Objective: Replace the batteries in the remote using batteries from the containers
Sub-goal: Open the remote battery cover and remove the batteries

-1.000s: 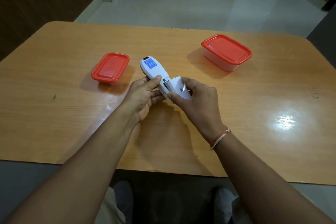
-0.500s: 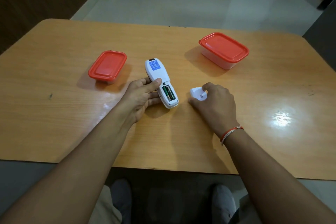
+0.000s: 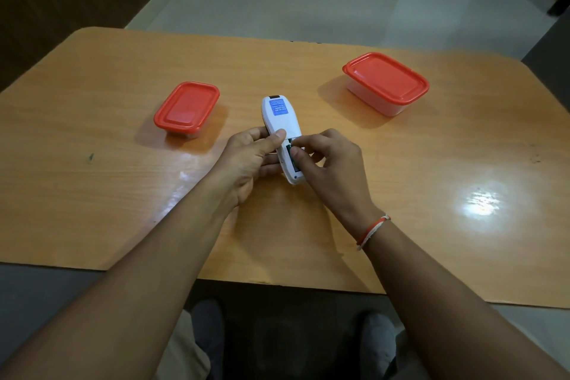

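My left hand (image 3: 249,160) holds remote (image 3: 282,129) at worktop (image 3: 92,194) centre, back up. Right hand (image 3: 327,160) fingers (image 3: 297,153) pinch into open battery bay; battery grip unclear. Remote light, stiff, smooth plastic: hold by sides. Containers at 10 and 2 o'clock, lids on.

the tabletop (image 3: 401,194) is glossy wood-grain laminate, with a bright glare patch right of the remote (image 3: 282,120). the remote is smooth white plastic with a blue paper-like sticker. left and right of it, two containers (image 3: 186,109) (image 3: 385,83) carry smooth red plastic lids, the right one over translucent plastic.
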